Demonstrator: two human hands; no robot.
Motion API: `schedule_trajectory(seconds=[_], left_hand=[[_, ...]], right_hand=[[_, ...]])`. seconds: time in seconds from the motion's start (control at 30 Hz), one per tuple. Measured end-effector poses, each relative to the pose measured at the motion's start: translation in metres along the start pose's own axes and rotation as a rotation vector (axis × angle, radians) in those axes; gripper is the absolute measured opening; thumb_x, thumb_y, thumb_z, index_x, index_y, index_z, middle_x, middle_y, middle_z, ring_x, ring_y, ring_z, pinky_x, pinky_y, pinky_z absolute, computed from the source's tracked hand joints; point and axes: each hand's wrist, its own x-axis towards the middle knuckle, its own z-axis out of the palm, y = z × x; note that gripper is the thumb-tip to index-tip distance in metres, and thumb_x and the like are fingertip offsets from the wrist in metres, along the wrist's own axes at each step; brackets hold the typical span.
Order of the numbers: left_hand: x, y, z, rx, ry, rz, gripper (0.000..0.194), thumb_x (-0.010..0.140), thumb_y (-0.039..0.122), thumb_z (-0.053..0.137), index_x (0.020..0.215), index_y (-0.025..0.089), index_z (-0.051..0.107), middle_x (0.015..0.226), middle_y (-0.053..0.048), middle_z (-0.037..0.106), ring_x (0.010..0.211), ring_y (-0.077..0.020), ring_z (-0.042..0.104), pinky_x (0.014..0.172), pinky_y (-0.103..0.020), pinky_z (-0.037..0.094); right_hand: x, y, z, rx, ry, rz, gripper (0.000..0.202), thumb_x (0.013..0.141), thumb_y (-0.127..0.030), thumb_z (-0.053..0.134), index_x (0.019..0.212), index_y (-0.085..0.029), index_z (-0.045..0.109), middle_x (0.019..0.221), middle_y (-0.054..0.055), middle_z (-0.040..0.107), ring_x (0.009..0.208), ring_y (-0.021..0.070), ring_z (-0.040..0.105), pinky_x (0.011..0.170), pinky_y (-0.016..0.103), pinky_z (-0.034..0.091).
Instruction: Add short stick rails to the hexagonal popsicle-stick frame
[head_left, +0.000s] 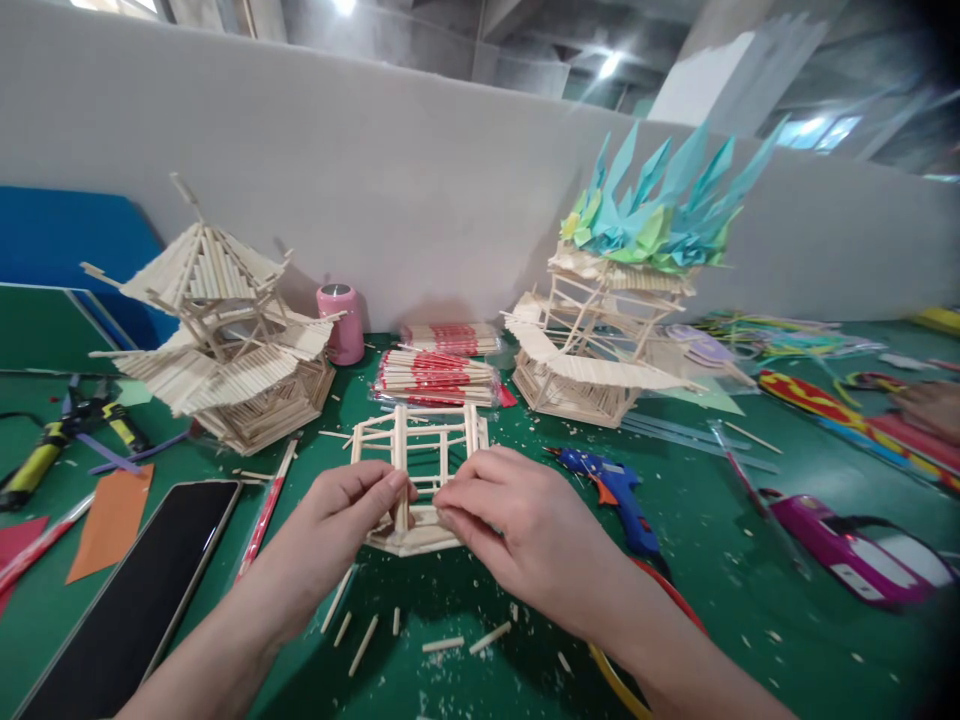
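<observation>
The wooden-stick frame stands on the green table in front of the person, between two finished stick pagodas at the back. It has a base and open lattice walls but no roof, so I judge it about half built. The left hand and right hand both pinch sticks at its front; cut stick pieces lie below.

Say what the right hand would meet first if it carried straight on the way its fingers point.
Probably the left hand: the right hand points left across the pale wooden stick frame both pinch, fingertips nearly meeting. Depth is unclear.
</observation>
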Motion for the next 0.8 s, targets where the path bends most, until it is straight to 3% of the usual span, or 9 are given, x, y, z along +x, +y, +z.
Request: schedule_trajectory(seconds=[0.37, 0.63, 0.8], left_hand=[[0.0061, -0.0019, -0.0058, -0.008, -0.025, 0.012, 0.033, 0.077, 0.042, 0.057, 0.055, 0.017, 0.055, 0.054, 0.004, 0.040, 0.052, -0.0120, 0.033, 0.051, -0.023, 0.026], [0.0041, -0.0021, -0.0056, 0.021, -0.038, -0.033, 0.030, 0.075, 0.041, 0.060, 0.054, 0.019, 0.056, 0.055, 0.002, 0.049, 0.058, -0.0147, 0.045, 0.054, -0.023, 0.031], [0.0044, -0.0002, -0.0046, -0.060, 0.019, -0.024, 0.029, 0.070, 0.035, 0.066, 0.047, 0.020, 0.057, 0.051, 0.001, 0.053, 0.055, -0.0159, 0.047, 0.049, -0.022, 0.031]], right_hand=[[0.0083, -0.0034, 0.0033, -0.023, 0.002, 0.020, 0.020, 0.087, -0.018, 0.049, 0.080, -0.016, 0.068, 0.073, 0.004, 0.060, 0.071, 0.0153, 0.051, 0.062, 0.027, 0.038], [0.0076, -0.0029, 0.0036, -0.013, -0.001, 0.022, 0.020, 0.086, -0.018, 0.050, 0.079, -0.015, 0.068, 0.072, 0.004, 0.060, 0.070, 0.0153, 0.051, 0.062, 0.026, 0.038], [0.0071, -0.0012, 0.0046, -0.007, 0.007, 0.018, 0.021, 0.087, -0.018, 0.049, 0.079, -0.015, 0.068, 0.072, 0.003, 0.060, 0.069, 0.0148, 0.050, 0.061, 0.026, 0.038]])
